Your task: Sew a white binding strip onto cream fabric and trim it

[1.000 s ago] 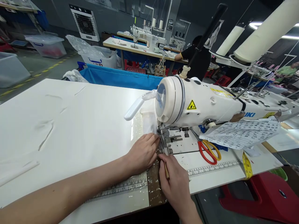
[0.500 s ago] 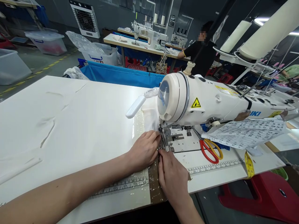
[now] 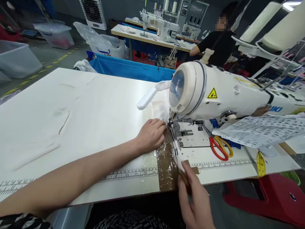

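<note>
My left hand (image 3: 152,135) lies beside the needle area of the white sewing machine (image 3: 209,89), its fingers curled together on a piece of white cloth (image 3: 160,109). Part of that cloth is under the fingers and hidden. Nearer the table's front edge, my right hand (image 3: 196,194) is closed round a slim pointed tool (image 3: 183,176) with a brownish handle; blur hides its exact kind. The tool's dark tip points toward the metal guide at the machine plate (image 3: 188,133). Brown tape (image 3: 166,168) covers the table strip between the hands.
Red-and-yellow-handled scissors (image 3: 219,149) lie right of the plate, near a printed paper sheet (image 3: 262,130) and a yellow tape measure (image 3: 260,163). A red stool (image 3: 267,200) stands below right. Behind the table hangs a blue cloth bin (image 3: 128,68). A person (image 3: 216,44) sits farther back.
My right hand has drawn back from the needle area toward the front edge and now holds the pointed tool. My left hand stays by the needle. The view has shifted.
</note>
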A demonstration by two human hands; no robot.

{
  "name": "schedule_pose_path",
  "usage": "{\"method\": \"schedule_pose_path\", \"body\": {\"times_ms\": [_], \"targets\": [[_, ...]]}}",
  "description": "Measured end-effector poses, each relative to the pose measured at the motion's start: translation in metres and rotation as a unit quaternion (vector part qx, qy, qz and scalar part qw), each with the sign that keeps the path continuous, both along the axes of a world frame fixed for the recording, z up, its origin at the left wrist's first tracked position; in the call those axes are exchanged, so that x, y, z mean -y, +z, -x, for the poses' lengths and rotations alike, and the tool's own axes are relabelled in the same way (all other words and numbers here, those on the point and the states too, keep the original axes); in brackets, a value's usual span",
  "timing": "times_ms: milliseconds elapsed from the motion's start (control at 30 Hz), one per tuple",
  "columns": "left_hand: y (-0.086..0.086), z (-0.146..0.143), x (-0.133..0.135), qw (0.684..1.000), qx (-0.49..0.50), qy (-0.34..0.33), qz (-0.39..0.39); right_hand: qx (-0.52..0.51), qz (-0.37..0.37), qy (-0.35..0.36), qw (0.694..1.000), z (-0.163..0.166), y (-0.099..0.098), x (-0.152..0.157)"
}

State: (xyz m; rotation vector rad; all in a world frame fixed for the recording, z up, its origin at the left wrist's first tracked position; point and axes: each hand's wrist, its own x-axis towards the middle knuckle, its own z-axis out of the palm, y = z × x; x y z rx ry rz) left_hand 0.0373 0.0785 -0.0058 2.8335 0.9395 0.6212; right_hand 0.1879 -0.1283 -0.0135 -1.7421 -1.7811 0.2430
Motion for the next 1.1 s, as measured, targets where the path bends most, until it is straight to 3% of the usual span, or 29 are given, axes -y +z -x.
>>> {"method": "schedule_pose_path", "body": {"times_ms": [100,167,367,467,567,667,800,900,967,1067,1100], "targets": [[0.001,-0.001,-0.001,0.999,0.01,0.012,0.028,-0.061,0.09,0.041,0.993,-0.017,-0.02,0.048],[0.0,-0.002,-0.002,0.999,0.019,0.016,0.047,-0.075,0.129,0.061,0.987,-0.027,-0.041,0.059],[-0.006,-0.002,0.001,0.999,0.021,0.023,0.02,-0.088,0.187,0.091,0.974,-0.043,-0.123,0.013],[-0.005,0.001,0.007,1.0,0.01,0.025,0.005,-0.106,0.195,0.11,0.969,-0.028,-0.145,-0.001],[-0.005,0.004,0.013,1.0,0.007,0.031,0.003,-0.133,0.211,0.165,0.954,0.001,-0.145,0.019],[-0.004,0.006,0.017,0.999,0.013,0.035,0.017,-0.162,0.249,0.214,0.931,0.024,-0.13,0.062],[-0.002,0.006,0.025,0.998,0.023,0.049,0.028,-0.184,0.265,0.179,0.929,0.028,-0.106,0.103],[0.004,0.015,0.047,0.997,0.04,0.063,0.029,-0.173,0.249,0.138,0.943,0.015,-0.104,0.107],[0.008,0.031,0.068,0.995,0.086,0.038,0.04,-0.152,0.223,0.113,0.956,0.006,-0.111,0.103],[0.009,0.074,0.1,0.992,0.127,-0.007,0.018,-0.066,0.169,0.058,0.982,0.0,-0.127,0.091],[0.009,0.094,0.109,0.992,0.128,0.004,0.015,-0.052,0.145,0.049,0.987,0.001,-0.131,0.088]]}}
